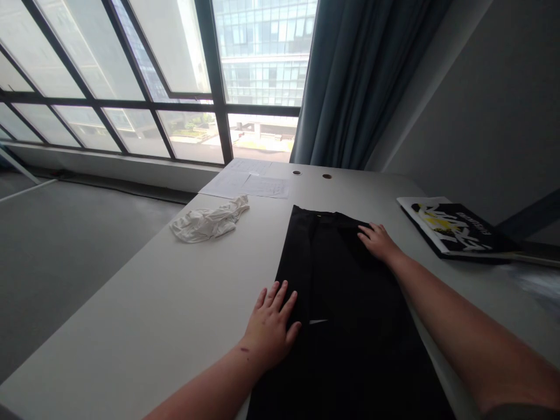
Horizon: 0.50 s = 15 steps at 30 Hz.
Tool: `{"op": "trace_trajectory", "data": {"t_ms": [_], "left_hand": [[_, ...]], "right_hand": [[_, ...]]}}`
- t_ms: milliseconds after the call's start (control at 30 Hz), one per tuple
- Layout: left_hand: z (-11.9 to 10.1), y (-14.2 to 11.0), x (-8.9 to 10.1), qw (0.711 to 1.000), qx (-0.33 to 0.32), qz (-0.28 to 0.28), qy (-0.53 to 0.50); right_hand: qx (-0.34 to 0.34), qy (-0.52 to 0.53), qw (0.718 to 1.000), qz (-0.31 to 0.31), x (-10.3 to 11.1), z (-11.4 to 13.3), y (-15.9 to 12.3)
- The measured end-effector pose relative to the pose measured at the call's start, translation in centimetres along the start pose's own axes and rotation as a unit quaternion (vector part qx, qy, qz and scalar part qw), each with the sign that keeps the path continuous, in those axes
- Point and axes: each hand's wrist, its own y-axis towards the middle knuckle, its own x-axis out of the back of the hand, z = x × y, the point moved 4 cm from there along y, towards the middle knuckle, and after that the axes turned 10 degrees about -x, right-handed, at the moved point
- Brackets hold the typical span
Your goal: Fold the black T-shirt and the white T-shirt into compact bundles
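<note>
Garment [350, 297] (black) on table [196, 297] under both hands [270, 326]

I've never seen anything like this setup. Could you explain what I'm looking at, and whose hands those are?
There is no machine here: those are a person's own bare hands. The single picture comes from a camera worn on that person's head, looking forward and down.

In front is a long white table. A smooth black cloth garment lies spread on it. The left hand rests with spread fingers on its left edge; the right hand rests at its upper right edge. Neither seems to grip anything.

Farther left lie a crumpled white cloth and, behind it, printed white paper sheets. At the right is a flat black package with white and yellow print.
</note>
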Motion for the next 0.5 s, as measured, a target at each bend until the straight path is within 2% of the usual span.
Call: {"op": "trace_trajectory", "data": {"t_ms": [100, 167, 233, 333, 500], "left_hand": [[0.0, 0.1, 0.0, 1.0, -0.006, 0.008, 0.012], [0.1, 0.1, 0.0, 1.0, -0.008, 0.011, 0.025], [0.3, 0.1, 0.0, 0.999, -0.009, 0.011, 0.039], [0.9, 0.2, 0.1, 0.998, -0.02, 0.012, 0.056], [2.2, 0.2, 0.5, 0.997, -0.025, 0.016, 0.071]], "right_hand": [[0.024, 0.033, 0.999, 0.01, -0.8, -4.8, -5.4], [0.019, 0.064, 0.997, 0.023, -0.9, -5.9, -8.1], [0.005, 0.079, 0.996, 0.043, -0.5, -5.7, -9.4], [-0.014, 0.077, 0.995, 0.063, 0.3, -4.5, -9.4], [-0.04, 0.08, 0.994, 0.057, 1.1, -3.3, -7.6]]}}
